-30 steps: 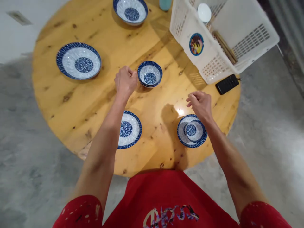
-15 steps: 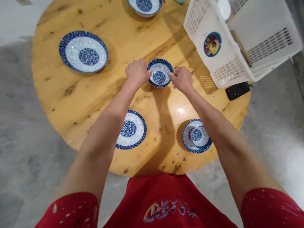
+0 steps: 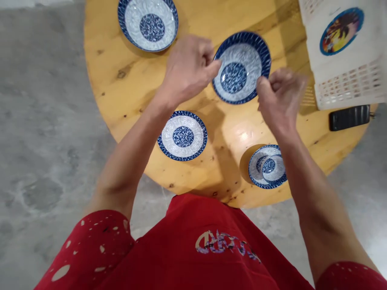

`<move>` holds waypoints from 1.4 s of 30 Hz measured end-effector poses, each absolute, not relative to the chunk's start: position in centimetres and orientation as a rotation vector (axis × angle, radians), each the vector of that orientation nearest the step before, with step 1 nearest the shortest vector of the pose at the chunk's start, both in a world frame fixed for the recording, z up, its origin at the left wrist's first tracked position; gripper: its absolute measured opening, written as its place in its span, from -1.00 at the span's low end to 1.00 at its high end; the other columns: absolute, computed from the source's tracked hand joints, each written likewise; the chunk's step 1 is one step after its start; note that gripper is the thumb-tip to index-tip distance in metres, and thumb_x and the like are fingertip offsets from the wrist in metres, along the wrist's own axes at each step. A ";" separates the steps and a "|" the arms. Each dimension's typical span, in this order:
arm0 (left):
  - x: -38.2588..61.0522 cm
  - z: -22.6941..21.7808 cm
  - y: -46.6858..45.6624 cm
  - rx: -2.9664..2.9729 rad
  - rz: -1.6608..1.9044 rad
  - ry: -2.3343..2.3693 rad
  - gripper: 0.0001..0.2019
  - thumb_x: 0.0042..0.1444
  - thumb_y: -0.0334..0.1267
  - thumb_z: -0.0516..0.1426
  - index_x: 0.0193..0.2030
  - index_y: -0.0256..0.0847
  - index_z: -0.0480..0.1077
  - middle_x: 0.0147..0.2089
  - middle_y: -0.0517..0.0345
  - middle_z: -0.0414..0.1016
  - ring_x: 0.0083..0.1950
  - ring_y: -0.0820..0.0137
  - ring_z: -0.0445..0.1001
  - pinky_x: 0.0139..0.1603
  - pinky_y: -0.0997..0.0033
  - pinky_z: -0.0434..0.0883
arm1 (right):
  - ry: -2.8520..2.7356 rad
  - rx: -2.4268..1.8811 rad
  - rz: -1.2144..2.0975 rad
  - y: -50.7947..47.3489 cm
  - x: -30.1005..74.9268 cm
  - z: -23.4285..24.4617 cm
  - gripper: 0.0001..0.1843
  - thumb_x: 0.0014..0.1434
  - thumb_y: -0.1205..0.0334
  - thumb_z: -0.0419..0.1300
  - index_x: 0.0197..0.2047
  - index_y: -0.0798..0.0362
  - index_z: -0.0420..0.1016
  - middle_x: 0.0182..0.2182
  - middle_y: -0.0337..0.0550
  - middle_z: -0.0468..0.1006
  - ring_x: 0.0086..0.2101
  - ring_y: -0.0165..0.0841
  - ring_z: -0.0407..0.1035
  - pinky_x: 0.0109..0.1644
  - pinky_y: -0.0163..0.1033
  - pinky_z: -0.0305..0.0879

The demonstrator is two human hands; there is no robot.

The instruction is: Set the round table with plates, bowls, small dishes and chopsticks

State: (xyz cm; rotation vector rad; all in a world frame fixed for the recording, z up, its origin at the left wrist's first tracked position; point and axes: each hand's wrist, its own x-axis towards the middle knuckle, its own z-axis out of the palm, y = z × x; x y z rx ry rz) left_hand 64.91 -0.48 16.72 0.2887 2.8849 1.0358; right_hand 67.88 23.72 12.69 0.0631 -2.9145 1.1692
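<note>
Bowl (image 3: 238,66): at your 12 o'clock, between both hands, equally near each. Your left hand (image 3: 189,66) pinches its rim at 9 o'clock; your right hand (image 3: 279,96) pinches it at 4 o'clock.
Count:
- Bowls, two: the second bowl (image 3: 273,168) sits on the right plate (image 3: 255,161).
- Plates, three: add the far plate (image 3: 148,22) and the near plate (image 3: 183,135).
- Basket (image 3: 347,80), one.
- Phone (image 3: 349,117), one.

bowl (image 3: 241,67): blue striped rim, white patterned wall, blue floral centre
plates (image 3: 182,136): same blue-and-white pattern
desk (image 3: 121,80): honey-yellow wood, dark knots
basket (image 3: 347,86): white
sticker (image 3: 341,30): round, multicoloured, blue-edged
phone (image 3: 349,117): black
shirt (image 3: 211,217): red, pale print
floor (image 3: 45,121): mottled grey
</note>
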 end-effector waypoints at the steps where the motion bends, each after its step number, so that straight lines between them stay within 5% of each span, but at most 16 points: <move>1: 66.6 16.6 -1.6 0.252 1.055 2.864 -0.75 0.17 -0.24 0.08 -0.53 -0.14 0.21 -0.51 0.17 0.32 -0.29 0.31 0.47 -0.25 0.29 0.30 | -2.860 0.004 1.095 22.4 69.4 13.0 -0.62 0.35 0.04 0.11 -0.47 -0.05 0.17 -0.52 -0.16 0.34 -0.32 -0.23 0.42 -0.17 -0.06 0.37; 10: 77.5 10.5 -8.9 -0.122 0.917 2.673 -0.70 0.14 -0.16 0.10 -0.56 -0.12 0.14 -0.59 0.18 0.24 -0.37 0.31 0.38 -0.35 0.32 0.21 | -3.085 0.020 1.209 14.0 78.4 7.6 -0.63 0.22 0.07 0.12 -0.56 -0.04 0.12 -0.64 -0.28 0.23 -0.54 -0.37 0.17 -0.39 -0.23 0.10; 19: 79.5 8.2 -10.4 -0.224 0.945 2.622 -0.74 0.12 -0.19 0.12 -0.56 -0.12 0.20 -0.61 0.20 0.19 -0.34 0.26 0.40 -0.17 0.26 0.29 | -3.204 0.054 1.099 12.2 79.7 5.9 -0.61 0.21 0.00 0.08 -0.56 -0.06 0.07 -0.64 -0.27 0.25 -0.55 -0.35 0.13 -0.40 -0.24 -0.02; 31: 78.9 8.2 -10.8 -0.124 0.897 2.646 -0.74 0.09 -0.19 0.09 -0.58 -0.11 0.16 -0.62 0.17 0.17 -0.43 0.30 0.30 -0.35 0.29 0.15 | -3.235 0.034 1.032 12.0 80.0 5.8 -0.60 0.23 -0.02 0.10 -0.55 -0.06 0.12 -0.65 -0.28 0.26 -0.56 -0.32 0.19 -0.40 -0.24 0.01; 42: 78.7 8.0 -11.6 -0.113 0.892 2.661 -0.74 0.14 -0.07 0.13 -0.51 -0.10 0.30 -0.58 0.17 0.33 -0.38 0.26 0.41 -0.34 0.33 0.20 | -3.198 0.084 1.031 12.2 80.2 6.1 -0.56 0.29 -0.10 0.09 -0.53 -0.06 0.19 -0.63 -0.25 0.31 -0.55 -0.32 0.22 -0.41 -0.26 0.07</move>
